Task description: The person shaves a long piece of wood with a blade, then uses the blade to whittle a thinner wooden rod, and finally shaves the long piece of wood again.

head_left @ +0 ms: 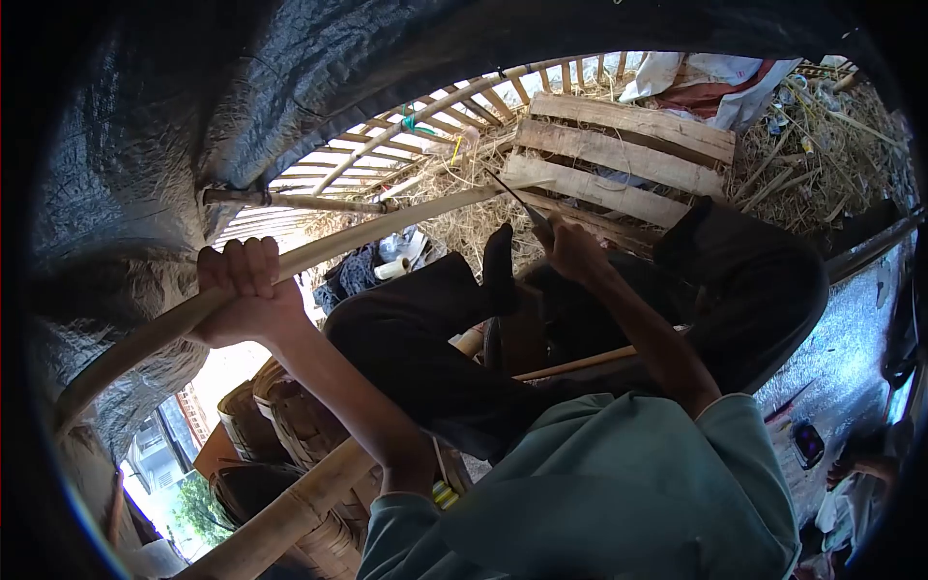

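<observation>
My left hand [242, 295] is wrapped round a long pale bamboo strip [387, 224], which slants from the lower left up toward the middle. In my right hand [577, 253] is a knife [517, 201], gripped by its handle. The dark, thin blade overlaps the strip close to its far tip, pointing up and left. My legs [406, 358] in dark trousers are bent beneath the strip.
Ahead lies a slatted wooden panel [609, 150] over straw [454, 208] and scraps. Bamboo slats [372, 150] form a fence behind. A dark tarp [319, 77] hangs overhead. Woven baskets [300, 411] and a thick bamboo pole [290, 503] are at the lower left.
</observation>
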Demonstrator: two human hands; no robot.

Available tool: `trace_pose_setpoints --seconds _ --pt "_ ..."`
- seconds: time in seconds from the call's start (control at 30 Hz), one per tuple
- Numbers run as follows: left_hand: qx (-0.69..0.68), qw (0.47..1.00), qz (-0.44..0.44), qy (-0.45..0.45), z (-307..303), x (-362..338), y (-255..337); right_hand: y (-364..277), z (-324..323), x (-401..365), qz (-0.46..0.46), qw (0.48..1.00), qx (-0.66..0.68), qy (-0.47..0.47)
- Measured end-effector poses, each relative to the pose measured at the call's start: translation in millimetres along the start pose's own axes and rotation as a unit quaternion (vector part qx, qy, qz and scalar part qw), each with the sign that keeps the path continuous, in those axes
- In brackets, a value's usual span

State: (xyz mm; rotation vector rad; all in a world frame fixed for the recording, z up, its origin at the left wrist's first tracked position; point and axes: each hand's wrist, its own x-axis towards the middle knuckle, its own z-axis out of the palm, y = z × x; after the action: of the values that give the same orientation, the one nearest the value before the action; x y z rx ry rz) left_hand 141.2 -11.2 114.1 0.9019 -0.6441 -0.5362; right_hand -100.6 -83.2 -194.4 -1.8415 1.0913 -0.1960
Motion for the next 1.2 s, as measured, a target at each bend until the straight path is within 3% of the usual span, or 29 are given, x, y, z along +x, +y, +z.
trace_pose_setpoints --seconds 0.13,0.33,0.4,0.47,0.53,0.57,0.6,0.67,0.77,1.0,1.1,1.17,1.2 --pt "0.005 1.0 -0.008 0.002 -0.2 -2.0 2.2 -57.1 -27.8 -3.3 -0.051 0.998 0.014 -0.018" --pt "-0.011 1.0 -0.013 -0.019 -0.8 -2.0 2.2 -114.9 -71.3 -3.2 -0.228 0.963 0.112 0.087" --pt "-0.016 1.0 -0.008 -0.018 -1.3 -1.8 0.8 -82.7 -43.7 15.4 -0.152 0.978 0.127 0.058" --pt "0.073 0.993 -0.001 0.094 19.7 -7.9 -5.0 -50.2 -16.9 10.5 -0.105 0.99 0.098 0.014" --pt "-0.007 0.999 -0.003 -0.038 -29.3 -6.5 1.7 -28.7 -8.6 15.3 -0.1 0.995 0.02 -0.013" --pt "0.013 1.0 0.023 0.006 -25.9 -0.4 -4.4 -17.0 7.4 25.2 -0.133 0.991 -0.025 0.022" --pt "0.058 0.996 0.022 0.064 -24.7 -6.8 2.2 -20.6 15.6 7.2 -0.117 0.993 -0.015 0.008" --pt "-0.002 1.0 -0.004 0.008 -16.0 -3.8 2.2 -37.2 -9.6 12.9 -0.106 0.994 -0.017 0.017" --pt "0.013 0.999 0.008 0.037 -14.6 -1.3 0.3 -56.3 -22.2 3.9 -0.116 0.992 -0.043 0.038" --pt "0.025 0.999 0.003 0.032 -6.9 -3.0 2.0 -122.2 -59.9 -20.8 -0.246 0.966 0.034 0.079" --pt "0.032 0.998 0.003 0.054 -11.9 -9.0 -0.9 -54.2 -8.2 6.2 -0.08 0.996 0.042 -0.015" --pt "0.039 0.995 0.027 0.09 -16.4 -12.0 -1.6 -29.9 4.4 -0.1 -0.072 0.997 -0.009 -0.019" --pt "0.036 0.997 0.034 0.063 -28.6 -9.0 -2.8 -26.9 -1.2 13.9 -0.077 0.996 -0.039 -0.003"
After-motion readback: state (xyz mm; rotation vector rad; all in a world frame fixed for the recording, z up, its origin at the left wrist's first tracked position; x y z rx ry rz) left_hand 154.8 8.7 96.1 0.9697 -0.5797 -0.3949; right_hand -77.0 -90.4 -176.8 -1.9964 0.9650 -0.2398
